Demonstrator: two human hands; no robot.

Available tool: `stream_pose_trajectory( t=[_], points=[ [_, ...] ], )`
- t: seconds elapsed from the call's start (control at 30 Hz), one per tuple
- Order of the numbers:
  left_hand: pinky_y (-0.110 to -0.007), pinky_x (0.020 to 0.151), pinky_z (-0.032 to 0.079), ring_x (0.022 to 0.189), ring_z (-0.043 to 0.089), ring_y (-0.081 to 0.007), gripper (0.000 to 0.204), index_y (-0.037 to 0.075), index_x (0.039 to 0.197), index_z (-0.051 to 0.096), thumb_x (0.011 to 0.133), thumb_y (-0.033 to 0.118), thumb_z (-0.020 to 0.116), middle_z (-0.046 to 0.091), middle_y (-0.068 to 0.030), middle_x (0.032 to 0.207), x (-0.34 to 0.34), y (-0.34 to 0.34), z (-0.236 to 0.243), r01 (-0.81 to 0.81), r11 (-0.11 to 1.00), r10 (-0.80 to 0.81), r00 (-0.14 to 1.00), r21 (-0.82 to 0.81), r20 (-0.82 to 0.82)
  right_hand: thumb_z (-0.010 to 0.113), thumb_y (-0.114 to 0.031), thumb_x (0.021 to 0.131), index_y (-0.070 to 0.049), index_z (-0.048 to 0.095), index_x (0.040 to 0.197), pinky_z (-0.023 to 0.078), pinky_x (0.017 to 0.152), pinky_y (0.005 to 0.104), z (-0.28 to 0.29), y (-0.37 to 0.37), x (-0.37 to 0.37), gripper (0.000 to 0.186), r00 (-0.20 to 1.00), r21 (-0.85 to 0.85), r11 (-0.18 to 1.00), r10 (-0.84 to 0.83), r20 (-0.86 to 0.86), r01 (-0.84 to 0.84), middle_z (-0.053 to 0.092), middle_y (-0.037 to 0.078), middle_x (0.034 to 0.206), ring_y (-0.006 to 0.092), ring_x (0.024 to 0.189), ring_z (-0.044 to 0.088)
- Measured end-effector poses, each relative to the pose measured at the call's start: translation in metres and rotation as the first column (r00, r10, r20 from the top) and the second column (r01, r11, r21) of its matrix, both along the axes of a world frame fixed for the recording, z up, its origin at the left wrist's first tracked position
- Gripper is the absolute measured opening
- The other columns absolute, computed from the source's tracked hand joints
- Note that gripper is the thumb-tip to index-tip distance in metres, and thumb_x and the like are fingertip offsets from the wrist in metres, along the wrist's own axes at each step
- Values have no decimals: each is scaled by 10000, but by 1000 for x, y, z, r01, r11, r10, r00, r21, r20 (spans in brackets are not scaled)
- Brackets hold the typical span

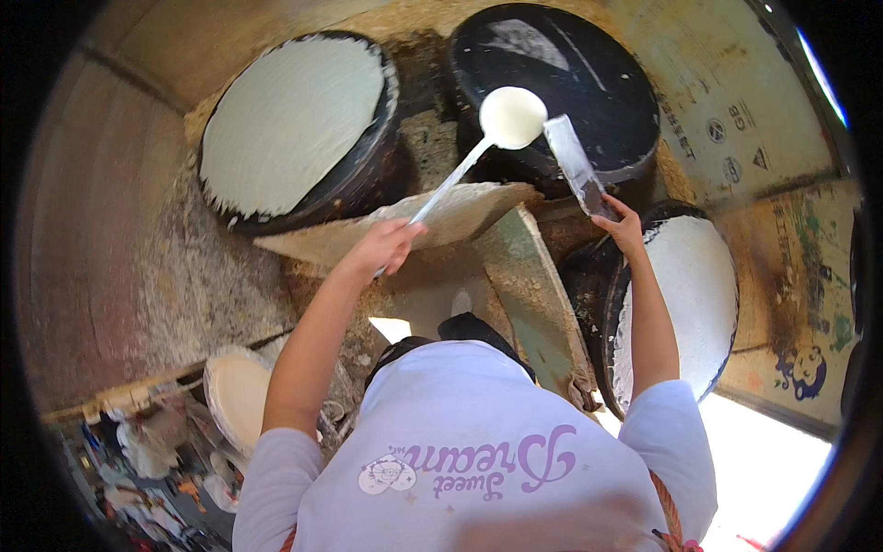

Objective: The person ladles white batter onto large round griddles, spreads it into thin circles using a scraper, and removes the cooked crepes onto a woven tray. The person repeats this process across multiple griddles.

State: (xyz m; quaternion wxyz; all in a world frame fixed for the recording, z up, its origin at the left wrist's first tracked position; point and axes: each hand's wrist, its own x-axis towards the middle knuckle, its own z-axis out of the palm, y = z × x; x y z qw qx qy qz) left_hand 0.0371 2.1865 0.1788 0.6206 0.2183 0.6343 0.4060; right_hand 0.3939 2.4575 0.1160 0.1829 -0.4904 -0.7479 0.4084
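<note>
My left hand [384, 248] is closed round the handle of a ladle [513, 118]. The ladle's bowl, filled with pale cream batter, is over the near edge of a round black griddle [589, 97] at the far right. In my right hand [623, 225] I grip a flat scraper [570, 156] smeared with white, its blade tip beside the bowl. That griddle's dark top carries a pale patch and a thin streak. A second griddle [336, 189] at the far left is mostly covered by a layer of white batter [290, 124]. White also covers a third griddle [614, 313] beneath my right forearm.
Crusted boards [414, 221] and a greenish panel [543, 285] stand between the griddles and my body. A round tub [237, 396] of cream-coloured liquid is by my left elbow. Bags and clutter [156, 451] lie at lower left. Panels [736, 101] wall the space.
</note>
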Motion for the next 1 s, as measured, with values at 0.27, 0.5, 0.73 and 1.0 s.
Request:
stream_pose_trajectory(
  t=[0.27, 0.5, 0.73, 1.0],
  points=[
    [-240, 422, 295, 445, 361, -64, 230, 35, 919, 610, 865, 243, 531, 450, 20, 533, 23, 167, -35, 168, 959, 1, 804, 229, -594, 645, -427, 727, -137, 519, 1188, 448, 812, 374, -66, 7, -11, 559, 918, 186, 964, -241, 314, 190, 577, 160, 1049, 320, 933, 572],
    [-260, 492, 375, 494, 441, -123, 229, 73, 1011, 607, 843, 216, 546, 548, -76, 605, 8, 189, 18, 239, 907, 172, 543, 348, -822, 665, -401, 714, -154, 521, 1189, 449, 807, 385, -45, 42, 14, 554, 751, 175, 827, -559, 351, 534, 580, 146, 1092, 305, 983, 562],
    [-217, 431, 300, 457, 383, -60, 210, 31, 989, 593, 862, 188, 535, 467, -12, 541, -7, 209, 23, 144, 856, 139, 861, 497, -489, 629, -377, 750, -137, 511, 1191, 450, 802, 386, -41, 21, -58, 516, 886, 216, 964, -230, 402, 152, 562, 156, 1090, 343, 923, 567],
    [-206, 373, 269, 350, 364, -64, 264, 64, 866, 419, 956, 282, 300, 344, 41, 488, -27, 219, 69, -16, 970, -208, 471, 244, 857, 649, -338, 752, -84, 566, 1127, 454, 791, 334, -65, 58, 0, 460, 777, 13, 778, -628, 23, 628, 613, 142, 1015, 254, 936, 591]
  ],
)
